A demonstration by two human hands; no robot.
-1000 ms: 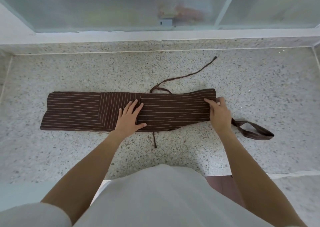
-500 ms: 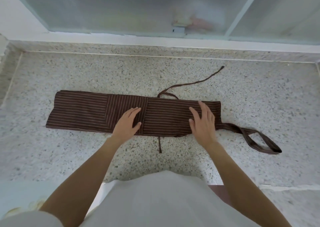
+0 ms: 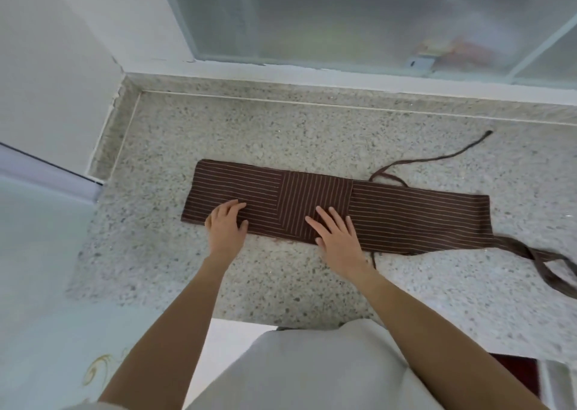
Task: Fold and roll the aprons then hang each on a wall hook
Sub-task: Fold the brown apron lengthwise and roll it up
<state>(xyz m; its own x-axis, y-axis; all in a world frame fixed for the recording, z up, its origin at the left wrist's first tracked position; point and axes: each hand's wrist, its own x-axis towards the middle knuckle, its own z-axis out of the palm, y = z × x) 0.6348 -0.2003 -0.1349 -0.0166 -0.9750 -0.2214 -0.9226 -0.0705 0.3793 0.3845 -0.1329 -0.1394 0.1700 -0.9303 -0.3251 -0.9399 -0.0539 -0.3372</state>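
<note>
At the far left, a pale wall [image 3: 46, 75] and a light floor area [image 3: 37, 269] are seen beside the speckled stone counter [image 3: 281, 134]; the brown striped apron [image 3: 406, 219], folded into a long narrow band, is laid flat across the middle of the counter, parallel to the frosted window [image 3: 343, 16] behind it. The left hand [image 3: 226, 227] is placed on the near left end of the band; its fingers are slightly bent and rest on the fabric, with nothing gripped. The right hand [image 3: 338, 234] is laid flat near the centre of the band, over the section with vertical stripes; its fingers are spread and extended, pressing on the cloth, and nothing is held. Further right, a thin tie [image 3: 437, 159] is trailed from the far edge of the apron towards the window; a second short tie [image 3: 373, 259] is seen at the near edge beside the right wrist; at the right end, the looped strap [image 3: 537, 258] is spread on the counter towards the frame edge.
</note>
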